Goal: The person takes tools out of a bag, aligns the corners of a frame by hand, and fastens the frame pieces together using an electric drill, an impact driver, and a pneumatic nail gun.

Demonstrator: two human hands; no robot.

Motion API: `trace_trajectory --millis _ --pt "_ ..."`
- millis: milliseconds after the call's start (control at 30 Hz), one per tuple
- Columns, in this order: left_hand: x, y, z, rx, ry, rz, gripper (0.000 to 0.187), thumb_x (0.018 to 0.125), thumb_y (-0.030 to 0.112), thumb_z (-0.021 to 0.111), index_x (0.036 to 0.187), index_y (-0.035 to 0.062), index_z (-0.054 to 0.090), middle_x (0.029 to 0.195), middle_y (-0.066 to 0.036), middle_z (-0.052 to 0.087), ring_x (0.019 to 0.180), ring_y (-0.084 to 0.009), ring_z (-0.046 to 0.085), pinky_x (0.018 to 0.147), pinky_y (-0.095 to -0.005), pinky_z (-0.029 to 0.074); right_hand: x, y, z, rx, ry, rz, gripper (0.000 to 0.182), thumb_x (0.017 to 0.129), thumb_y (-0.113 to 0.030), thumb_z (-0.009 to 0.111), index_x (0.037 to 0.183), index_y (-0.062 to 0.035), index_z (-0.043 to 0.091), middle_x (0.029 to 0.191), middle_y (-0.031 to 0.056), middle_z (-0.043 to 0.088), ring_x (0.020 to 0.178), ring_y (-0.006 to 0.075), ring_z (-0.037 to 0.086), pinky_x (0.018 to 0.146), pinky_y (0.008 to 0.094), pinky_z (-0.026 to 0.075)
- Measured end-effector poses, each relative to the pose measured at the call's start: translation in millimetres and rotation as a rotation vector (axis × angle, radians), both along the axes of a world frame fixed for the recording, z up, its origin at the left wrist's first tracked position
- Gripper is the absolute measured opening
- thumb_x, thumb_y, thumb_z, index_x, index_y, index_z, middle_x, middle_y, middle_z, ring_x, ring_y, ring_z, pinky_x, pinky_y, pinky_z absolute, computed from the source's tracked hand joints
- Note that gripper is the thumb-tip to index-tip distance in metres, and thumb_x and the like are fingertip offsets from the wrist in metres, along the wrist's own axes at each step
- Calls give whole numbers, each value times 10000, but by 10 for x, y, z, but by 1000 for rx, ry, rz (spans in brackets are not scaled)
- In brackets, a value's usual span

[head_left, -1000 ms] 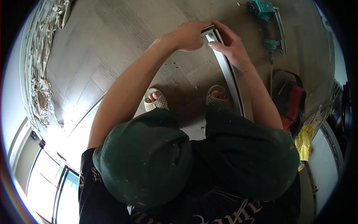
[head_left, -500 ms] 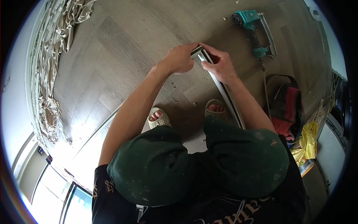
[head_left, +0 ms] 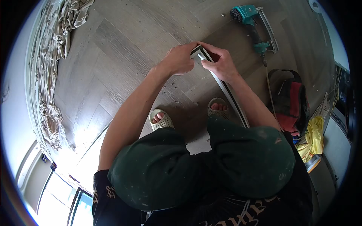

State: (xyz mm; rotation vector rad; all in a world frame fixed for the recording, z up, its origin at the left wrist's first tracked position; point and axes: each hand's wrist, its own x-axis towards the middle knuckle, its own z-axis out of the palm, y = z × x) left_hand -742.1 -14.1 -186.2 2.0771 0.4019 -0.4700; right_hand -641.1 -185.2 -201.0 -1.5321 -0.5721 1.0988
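Note:
Two white trim strips with a dark line along them meet at a corner in front of me. The longer strip (head_left: 227,91) runs from that corner down past my right forearm toward my knee. My left hand (head_left: 180,59) is closed round the short strip (head_left: 196,51), hiding most of it. Near the joint my right hand (head_left: 221,64) grips the upper end of the longer strip, thumb on its inner side and fingers on the outer side.
A teal nail gun (head_left: 253,28) with its hose lies on the wood floor (head_left: 124,45) at upper right. Below it sit a black and red bag (head_left: 292,101) and a yellow plastic bag (head_left: 313,137). Crumpled beige cloth (head_left: 52,86) lines the left wall.
The view has shifted slightly, so the nail gun and the frame corner appear a little further left and up. Both hands keep their hold on the strips.

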Motion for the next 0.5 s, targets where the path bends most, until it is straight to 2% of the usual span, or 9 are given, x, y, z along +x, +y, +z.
trace_trajectory --millis 167,300,433,500 --pt "-5 0 -25 -7 21 -5 503 793 56 553 1295 65 529 1082 -253 682 1039 -447 640 896 -498 499 7 -25 16 -19 32 10 572 837 36 648 1400 19 551 1194 45 676 1077 96 606 958 255 474" --pt "-17 13 -71 -13 -5 7 537 796 51 551 1331 71 519 1139 -243 674 1024 -433 652 902 -482 508 19 -31 -30 -3 52 13 602 834 45 653 1421 16 523 1246 57 657 1118 111 606 984 262 469" --pt "-27 22 -93 -27 -69 9 583 805 94 568 1383 71 493 1220 -235 655 1055 -412 656 925 -462 511 -24 -23 -49 49 -8 -38 658 823 65 653 1454 10 473 1311 71 623 1172 135 599 1011 276 466" --pt "-17 10 -72 -34 -53 -19 614 817 203 604 1403 82 469 1291 -225 621 1173 -406 602 1005 -470 480 -33 -11 -51 71 -40 -63 679 818 73 653 1465 7 456 1333 76 611 1191 144 596 1020 281 465"
